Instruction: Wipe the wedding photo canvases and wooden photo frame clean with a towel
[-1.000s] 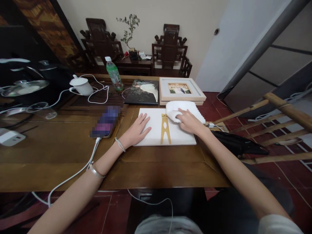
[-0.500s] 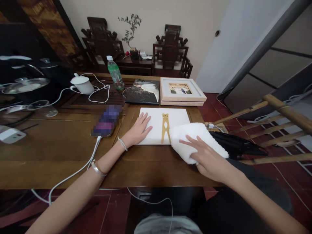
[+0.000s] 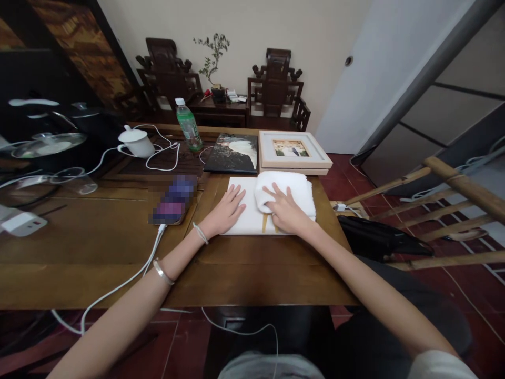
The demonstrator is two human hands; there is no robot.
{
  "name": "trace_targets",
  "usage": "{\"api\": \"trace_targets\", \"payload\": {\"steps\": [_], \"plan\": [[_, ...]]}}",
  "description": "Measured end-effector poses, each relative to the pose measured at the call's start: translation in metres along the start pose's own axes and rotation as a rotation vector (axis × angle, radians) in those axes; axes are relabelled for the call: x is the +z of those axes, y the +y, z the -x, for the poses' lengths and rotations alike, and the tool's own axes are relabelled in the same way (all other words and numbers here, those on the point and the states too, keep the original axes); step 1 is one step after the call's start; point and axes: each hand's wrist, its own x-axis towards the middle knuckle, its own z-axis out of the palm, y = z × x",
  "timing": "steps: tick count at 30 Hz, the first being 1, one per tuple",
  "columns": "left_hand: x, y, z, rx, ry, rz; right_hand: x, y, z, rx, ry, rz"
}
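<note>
My left hand [image 3: 228,211] lies flat on the left part of a white rectangular panel [image 3: 248,222], fingers spread. The panel rests on the wooden table [image 3: 236,273] in front of me. On its upper right part is a folded fluffy white towel [image 3: 303,192], and my right hand [image 3: 287,211] presses down on it and grips it, some fingers stretched over the top. The towel covers most of a gold bear-headed figure [image 3: 265,224] on the panel, so only its lower legs show.
Behind the panel lie a dark photo panel [image 3: 221,155] and stacked framed pictures [image 3: 317,155]. A green-labelled bottle [image 3: 189,126], a lidded white cup [image 3: 136,143], a charging phone [image 3: 173,200] and a clear plastic cup [image 3: 79,181] stand or lie to the left. A wooden chair [image 3: 457,179] is at right.
My right hand has moved the towel left and away from me, from the panel's right edge onto its upper right part, over the gold figure. My left hand stays in place.
</note>
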Motion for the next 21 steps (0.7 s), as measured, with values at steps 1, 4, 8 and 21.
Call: {"api": "trace_targets", "payload": {"steps": [1,4,8,21], "plan": [[0.001,-0.001,0.000,0.000,0.005,0.004,0.001,-0.007,0.007,-0.021,-0.009,0.020],[0.003,-0.002,0.000,0.003,0.015,0.002,0.003,-0.028,0.038,-0.106,-0.029,0.047],[0.005,-0.004,0.001,0.020,0.032,-0.023,-0.002,-0.048,0.072,-0.227,-0.073,0.045],[0.006,-0.008,0.003,0.028,0.033,0.025,0.003,0.000,-0.025,-0.062,0.052,0.101]]}}
